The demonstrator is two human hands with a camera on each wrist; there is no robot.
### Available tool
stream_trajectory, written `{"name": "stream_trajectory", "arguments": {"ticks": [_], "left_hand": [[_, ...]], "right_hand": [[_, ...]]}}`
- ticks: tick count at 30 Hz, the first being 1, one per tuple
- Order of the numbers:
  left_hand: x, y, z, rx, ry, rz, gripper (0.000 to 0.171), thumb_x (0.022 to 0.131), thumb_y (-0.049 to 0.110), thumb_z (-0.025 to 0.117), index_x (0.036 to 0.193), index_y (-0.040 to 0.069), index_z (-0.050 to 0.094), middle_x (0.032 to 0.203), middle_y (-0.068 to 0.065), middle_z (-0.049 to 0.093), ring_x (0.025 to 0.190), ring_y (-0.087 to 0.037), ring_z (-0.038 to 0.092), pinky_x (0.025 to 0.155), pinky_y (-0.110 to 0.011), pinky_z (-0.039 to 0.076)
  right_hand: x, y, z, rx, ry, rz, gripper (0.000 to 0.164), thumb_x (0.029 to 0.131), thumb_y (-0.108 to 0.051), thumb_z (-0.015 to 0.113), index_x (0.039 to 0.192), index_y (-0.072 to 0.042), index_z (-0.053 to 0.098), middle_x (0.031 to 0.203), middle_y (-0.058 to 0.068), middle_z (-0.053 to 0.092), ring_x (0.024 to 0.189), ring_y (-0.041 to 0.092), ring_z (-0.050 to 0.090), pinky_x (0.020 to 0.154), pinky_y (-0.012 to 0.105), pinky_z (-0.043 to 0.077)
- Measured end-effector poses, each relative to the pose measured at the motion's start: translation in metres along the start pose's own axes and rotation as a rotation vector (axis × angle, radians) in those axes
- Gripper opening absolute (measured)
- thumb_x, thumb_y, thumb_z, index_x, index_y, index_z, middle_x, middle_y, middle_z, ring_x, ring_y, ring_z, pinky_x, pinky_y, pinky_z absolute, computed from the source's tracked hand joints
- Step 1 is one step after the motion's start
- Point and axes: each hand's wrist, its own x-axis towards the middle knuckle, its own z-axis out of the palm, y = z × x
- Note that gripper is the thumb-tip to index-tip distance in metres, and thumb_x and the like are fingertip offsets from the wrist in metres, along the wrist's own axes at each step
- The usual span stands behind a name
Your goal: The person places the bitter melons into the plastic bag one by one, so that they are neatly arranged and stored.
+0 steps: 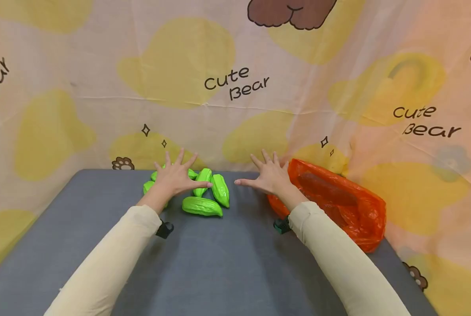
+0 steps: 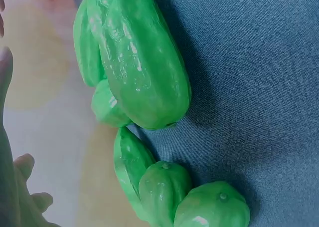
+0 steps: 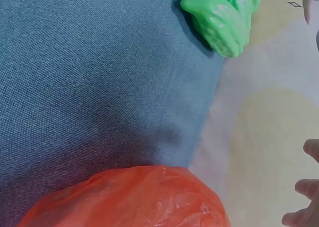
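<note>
One orange-red plastic bag [image 1: 338, 193], in the head view, lies along the right edge of the worktop [image 1: 219, 263]; its mouth gapes, showing darker, creased inner film, and what it may hold cannot be told. Left of the middle, near the far edge, sits a cluster of glossy green vegetables. The front vegetable [image 1: 202, 206] lies with its long axis nearly parallel to the far edge, its right end slightly closer to the near edge. Beside it, the pointed vegetable [image 1: 220, 190] runs far to near, narrow tip toward the near edge. The left hand [image 1: 174, 177] is over the cluster, partly hiding it, fingers straight, fanned and released. The right hand [image 1: 272, 177] is just beside the bag, its fingers likewise spread and released, thumb toward the left edge.

In the left wrist view, a large vegetable's blunt end faces the worktop's left edge; farther that way three more [image 2: 164, 189] press together, two showing stem nubs. Parted fingers enter at the side.

In the right wrist view, the bag's rounded wall bulges over the worktop, well apart from the cluster near the far edge; separated fingertips [image 3: 308, 187] show.
</note>
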Motion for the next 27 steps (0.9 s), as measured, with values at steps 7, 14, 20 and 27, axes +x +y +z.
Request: {"name": "stream_trajectory", "arguments": {"ticks": [7,14,20,27], "left_hand": [[-0.002,0.005,0.009,0.034,0.006,0.044,0.114,0.073,0.09,0.054,0.163,0.03,0.018,0.171,-0.018,0.001,0.152,-0.058,-0.003,0.109,-0.086,0.007],[-0.002,0.014,0.016,-0.022,0.056,0.061,0.109,0.077,0.087,0.054,0.164,0.033,0.015,0.172,-0.016,0.001,0.154,-0.056,0.0,0.112,-0.083,0.01],[-0.004,0.033,0.024,-0.199,0.088,0.099,0.108,0.085,0.077,0.056,0.165,0.024,0.007,0.171,-0.019,-0.003,0.155,-0.052,0.001,0.118,-0.075,0.013],[-0.003,0.063,0.034,-0.366,0.171,0.157,0.098,0.092,0.06,0.063,0.163,0.012,0.016,0.169,-0.023,0.01,0.156,-0.046,0.011,0.123,-0.066,0.018]], "right_hand": [[-0.013,0.009,-0.001,0.029,0.061,-0.013,0.107,0.074,-0.09,0.053,0.16,-0.032,0.03,0.171,0.012,0.016,0.156,0.047,0.01,0.116,0.078,0.015],[-0.034,0.025,-0.008,0.068,0.165,-0.051,0.106,0.073,-0.089,0.057,0.159,-0.032,0.034,0.17,0.01,0.021,0.156,0.044,0.015,0.117,0.074,0.022],[-0.058,0.045,-0.01,0.111,0.247,-0.041,0.101,0.078,-0.081,0.063,0.159,-0.028,0.035,0.169,0.009,0.023,0.156,0.041,0.02,0.119,0.065,0.028],[-0.087,0.071,-0.015,0.237,0.324,0.02,0.094,0.08,-0.068,0.072,0.159,-0.032,0.035,0.17,0.008,0.02,0.155,0.042,0.02,0.105,0.074,0.039]]}}
